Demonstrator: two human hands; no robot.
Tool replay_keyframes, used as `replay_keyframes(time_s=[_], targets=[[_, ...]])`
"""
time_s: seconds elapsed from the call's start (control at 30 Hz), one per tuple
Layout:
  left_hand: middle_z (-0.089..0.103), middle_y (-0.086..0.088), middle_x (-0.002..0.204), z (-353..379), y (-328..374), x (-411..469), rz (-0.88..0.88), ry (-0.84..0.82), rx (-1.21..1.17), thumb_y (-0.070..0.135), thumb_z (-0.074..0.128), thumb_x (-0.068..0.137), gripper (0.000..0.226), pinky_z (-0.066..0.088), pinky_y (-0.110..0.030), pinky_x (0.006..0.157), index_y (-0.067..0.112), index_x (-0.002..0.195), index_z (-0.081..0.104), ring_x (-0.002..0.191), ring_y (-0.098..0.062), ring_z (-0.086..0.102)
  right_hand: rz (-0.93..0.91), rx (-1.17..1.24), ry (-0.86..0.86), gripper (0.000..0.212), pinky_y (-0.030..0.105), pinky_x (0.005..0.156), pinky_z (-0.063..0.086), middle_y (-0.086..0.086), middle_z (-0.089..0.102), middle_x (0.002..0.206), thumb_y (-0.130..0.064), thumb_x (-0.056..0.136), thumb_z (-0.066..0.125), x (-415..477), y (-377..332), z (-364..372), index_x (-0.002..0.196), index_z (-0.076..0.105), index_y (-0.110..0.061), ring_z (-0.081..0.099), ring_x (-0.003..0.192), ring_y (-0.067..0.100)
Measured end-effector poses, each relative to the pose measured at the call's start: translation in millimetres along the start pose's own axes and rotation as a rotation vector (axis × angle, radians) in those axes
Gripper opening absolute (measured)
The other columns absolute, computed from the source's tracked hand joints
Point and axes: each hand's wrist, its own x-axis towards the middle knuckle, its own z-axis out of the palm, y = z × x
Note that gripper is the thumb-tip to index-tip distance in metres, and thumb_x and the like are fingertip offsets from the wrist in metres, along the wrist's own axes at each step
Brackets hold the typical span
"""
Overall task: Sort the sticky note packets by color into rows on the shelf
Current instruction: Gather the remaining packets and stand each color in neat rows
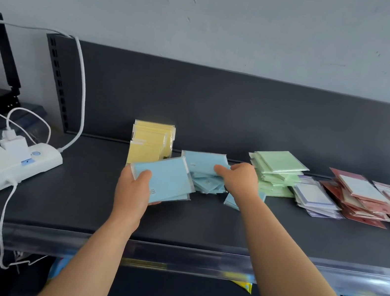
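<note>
Surface: dark shelf (pixel 76 192) with a raised back panel, under a pale grey wall (pixel 212 15).
Left end: white power strip (pixel 30 160) with cables.
Rows, left to right: yellow stack (pixel 149 140), blue pile (pixel 206 183), green pile (pixel 275 172), red pile (pixel 361 200).
Left hand (pixel 133 186): grips held blue packets (pixel 164 181), tilted.
Right hand (pixel 238 179): fingers curled on top blue packet (pixel 204 162) of the blue pile.

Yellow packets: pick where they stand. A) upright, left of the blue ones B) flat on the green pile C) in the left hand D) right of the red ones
A: the yellow packets stand upright left of the blue packets; the left hand holds only blue.
</note>
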Motion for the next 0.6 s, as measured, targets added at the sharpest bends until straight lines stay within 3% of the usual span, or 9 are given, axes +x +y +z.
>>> replay_keyframes(time_s=[0.07,0.1,0.17,0.23,0.3,0.4,0.5,0.6], targets=[[0.061,-0.002,0.109,-2,-1,1,0.001,0.004,0.013,0.014,0.046,0.098,0.022,0.051,-0.028,0.059,0.015,0.12,0.05,0.094,-0.014,0.062,0.044,0.113,-0.028,0.026,0.028,0.057,0.029,0.006,0.038,0.06,-0.02,0.079,0.072,3,0,-2,0.07,0.058,0.0,0.034,0.056,0.02],[0.061,-0.002,0.109,-2,-1,1,-0.002,0.005,0.015,0.014,0.046,0.098,0.022,0.052,-0.028,0.059,0.015,0.12,0.049,0.093,-0.014,0.062,0.058,0.176,-0.026,0.032,0.03,0.06,0.031,0.008,0.042,0.066,-0.017,0.078,0.073,5,2,-3,0.088,0.063,0.013,0.037,0.06,0.02],[0.061,-0.002,0.108,-3,-2,1,-0.015,0.007,0.006,0.013,0.046,0.098,0.022,0.053,-0.03,0.059,0.015,0.119,0.049,0.093,-0.014,0.062,0.079,0.266,-0.02,0.045,0.03,0.057,0.031,0.011,0.045,0.071,-0.013,0.079,0.07,7,7,-6,0.107,0.054,0.02,0.036,0.057,0.02],[0.061,-0.001,0.107,-3,-2,1,-0.022,0.006,0.005,0.013,0.046,0.098,0.021,0.053,-0.031,0.061,0.015,0.119,0.049,0.092,-0.014,0.061,0.087,0.335,-0.012,0.03,0.028,0.051,0.031,0.012,0.05,0.071,-0.011,0.082,0.066,5,11,-12,0.095,0.058,0.015,0.038,0.053,0.018],[0.061,-0.001,0.107,-3,-2,1,-0.022,-0.002,0.007,0.014,0.045,0.099,0.02,0.055,-0.033,0.063,0.016,0.119,0.049,0.092,-0.014,0.061,0.077,0.467,-0.04,0.009,0.024,0.051,0.038,0.008,0.056,0.072,-0.01,0.085,0.064,2,14,-21,0.082,0.062,-0.002,0.045,0.056,0.014],[0.06,-0.002,0.109,-2,-1,-1,-0.024,-0.029,0.003,0.018,0.042,0.101,0.016,0.058,-0.04,0.073,0.019,0.116,0.048,0.095,-0.017,0.061,0.009,0.616,-0.194,0.007,0.021,0.055,0.047,0.002,0.059,0.07,-0.012,0.088,0.066,-7,22,-30,0.082,0.062,-0.01,0.053,0.056,0.01],[0.061,-0.001,0.107,4,0,-6,-0.02,-0.092,-0.021,0.028,0.037,0.103,0.015,0.056,-0.047,0.085,0.024,0.11,0.05,0.097,-0.018,0.062,-0.045,0.526,-0.319,0.008,0.02,0.054,0.052,0.004,0.06,0.069,-0.01,0.086,0.069,-22,25,-23,0.086,0.061,-0.008,0.057,0.053,0.01],[0.065,0.005,0.11,5,-1,-10,0.027,-0.206,-0.009,0.04,0.047,0.099,0.025,0.056,-0.034,0.079,0.024,0.118,0.051,0.101,-0.012,0.064,-0.062,0.416,-0.354,0.016,0.023,0.055,0.056,0.007,0.063,0.073,-0.01,0.083,0.073,-36,26,-10,0.089,0.06,-0.004,0.065,0.055,0.014]])
